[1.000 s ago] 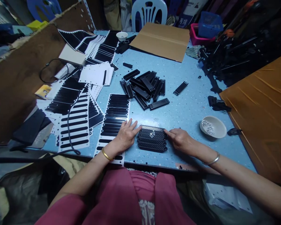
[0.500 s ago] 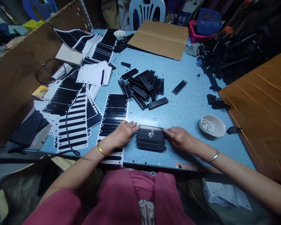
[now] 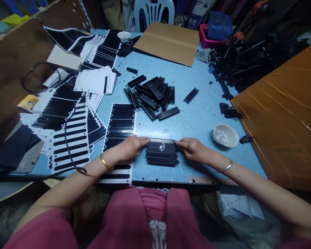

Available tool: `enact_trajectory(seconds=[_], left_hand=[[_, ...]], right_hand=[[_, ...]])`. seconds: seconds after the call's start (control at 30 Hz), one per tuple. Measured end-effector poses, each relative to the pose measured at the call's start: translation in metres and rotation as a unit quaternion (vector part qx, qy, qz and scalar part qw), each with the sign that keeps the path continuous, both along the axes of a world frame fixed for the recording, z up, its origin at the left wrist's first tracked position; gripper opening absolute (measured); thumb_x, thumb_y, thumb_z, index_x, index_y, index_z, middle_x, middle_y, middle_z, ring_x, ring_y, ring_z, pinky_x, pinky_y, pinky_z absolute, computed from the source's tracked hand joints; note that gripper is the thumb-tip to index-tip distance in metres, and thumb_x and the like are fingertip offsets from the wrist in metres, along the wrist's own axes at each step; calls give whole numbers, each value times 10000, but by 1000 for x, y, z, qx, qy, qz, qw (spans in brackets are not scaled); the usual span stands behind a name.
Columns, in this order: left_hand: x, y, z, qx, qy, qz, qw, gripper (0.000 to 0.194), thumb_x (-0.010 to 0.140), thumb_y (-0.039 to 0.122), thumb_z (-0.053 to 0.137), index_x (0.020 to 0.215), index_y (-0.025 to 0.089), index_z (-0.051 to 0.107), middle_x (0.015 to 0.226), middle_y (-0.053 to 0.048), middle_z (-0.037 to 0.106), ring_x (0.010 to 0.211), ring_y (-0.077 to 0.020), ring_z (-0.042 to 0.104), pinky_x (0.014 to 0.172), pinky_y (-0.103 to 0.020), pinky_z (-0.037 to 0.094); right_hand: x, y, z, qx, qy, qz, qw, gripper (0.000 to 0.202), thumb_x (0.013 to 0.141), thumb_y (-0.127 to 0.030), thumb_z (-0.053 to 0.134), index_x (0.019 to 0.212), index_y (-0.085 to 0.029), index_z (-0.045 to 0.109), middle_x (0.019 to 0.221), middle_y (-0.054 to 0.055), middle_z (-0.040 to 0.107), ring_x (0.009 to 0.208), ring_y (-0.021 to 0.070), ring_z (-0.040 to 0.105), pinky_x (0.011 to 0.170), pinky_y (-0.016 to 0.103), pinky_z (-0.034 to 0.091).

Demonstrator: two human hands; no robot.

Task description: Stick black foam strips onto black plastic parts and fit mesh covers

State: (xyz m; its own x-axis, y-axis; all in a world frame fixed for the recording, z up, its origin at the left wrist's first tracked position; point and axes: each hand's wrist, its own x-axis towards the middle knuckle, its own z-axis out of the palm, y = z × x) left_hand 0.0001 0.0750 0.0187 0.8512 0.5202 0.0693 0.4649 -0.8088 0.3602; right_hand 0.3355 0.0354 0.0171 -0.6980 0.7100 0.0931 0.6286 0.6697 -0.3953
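Observation:
Several black textured strips lie side by side in a small block at the table's near edge. A few small metal rings rest loosely on them. My left hand is closed, its fingertips on the left end of the farthest black strip. At that strip's right end my right hand is closed as well, index finger and thumb against it. Partly beneath my left forearm lies a sheet of black stickers.
Beyond the hands is a heap of black plastic bars. On the right stands a white bowl of small metal rings. More sticker sheets and a black cable cover the left side. Cardboard lies at the back.
The whole view has shifted a little, so everything appears farther left. My left hand's fingers have drawn closer together at the strip's end. The rings stay on the strips.

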Motion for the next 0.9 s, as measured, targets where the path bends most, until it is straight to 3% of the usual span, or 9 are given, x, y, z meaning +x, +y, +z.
enact_trajectory(seconds=[0.17, 0.3, 0.6, 0.9], left_hand=[[4, -5, 4, 30, 16, 11, 999, 477, 789, 8, 491, 1227, 168, 596, 1107, -99, 709, 800, -179, 679, 726, -309, 542], [7, -5, 9, 24, 31, 14, 999, 444, 786, 11, 488, 1187, 152, 614, 1010, -91, 719, 793, -189, 676, 697, -309, 539], [8, -7, 10, 4, 33, 14, 999, 453, 800, 26, 476, 1228, 132, 578, 1002, -94, 709, 810, -186, 670, 704, -303, 533], [10, -8, 18, -13, 36, 18, 999, 417, 804, 12, 456, 1177, 141, 591, 955, -80, 703, 800, -178, 661, 717, -298, 518]], right_hand=[[0, -3, -9, 46, -3, -7, 999, 358, 880, -68, 445, 1164, -138, 652, 795, 89, 650, 702, 170, 567, 653, 305, 474], [-3, -4, -12, 33, 23, -24, 999, 304, 898, -93, 461, 1100, -156, 680, 788, 81, 659, 702, 164, 579, 654, 294, 482], [-11, -2, -17, 37, 65, -80, 994, 250, 917, -154, 488, 972, -172, 732, 831, 88, 713, 720, 169, 647, 651, 277, 521], [-10, 1, -24, -34, 113, -172, 978, 170, 838, -239, 646, 965, -178, 742, 823, 72, 734, 706, 167, 670, 645, 279, 533]])
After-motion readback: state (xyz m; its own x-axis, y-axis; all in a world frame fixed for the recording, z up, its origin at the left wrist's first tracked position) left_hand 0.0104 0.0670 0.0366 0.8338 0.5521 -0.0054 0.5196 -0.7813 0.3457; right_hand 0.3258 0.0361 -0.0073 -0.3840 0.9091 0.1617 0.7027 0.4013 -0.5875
